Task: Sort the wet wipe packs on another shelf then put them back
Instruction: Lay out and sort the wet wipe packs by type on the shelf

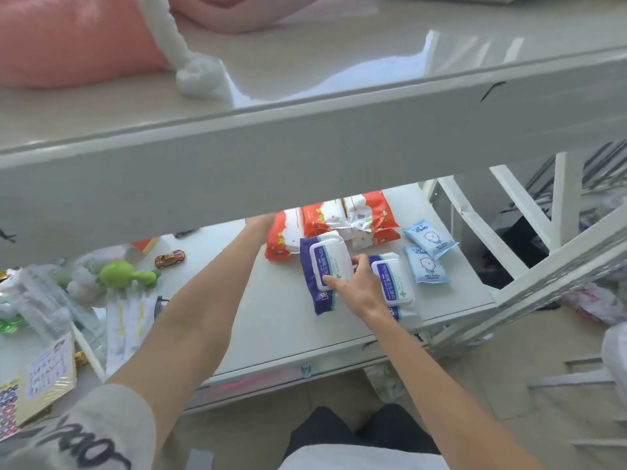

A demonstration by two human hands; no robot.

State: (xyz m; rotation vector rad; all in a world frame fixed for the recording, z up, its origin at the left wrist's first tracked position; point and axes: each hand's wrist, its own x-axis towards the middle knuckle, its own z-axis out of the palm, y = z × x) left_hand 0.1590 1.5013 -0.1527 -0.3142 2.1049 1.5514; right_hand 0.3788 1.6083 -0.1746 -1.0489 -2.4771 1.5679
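On the lower white shelf (281, 320) lie several wet wipe packs. Red-and-white packs (369, 215) are bunched at the back. Two purple-and-white packs lie in front of them, the left one (322, 266) and the right one (393, 283). Two small light-blue packs (428, 237) rest at the right. My right hand (356, 286) sits between the purple packs, fingers wrapped on the left one's white lid. My left hand (261, 222) reaches to the leftmost red pack (281, 239); the upper shelf's front hides its fingers.
The upper shelf's front board (305, 140) blocks the view of the shelf's back. A green toy (129, 274), a toy car (169, 258), plastic bags and a notebook (37, 378) crowd the left. White frame bars (543, 266) stand at the right.
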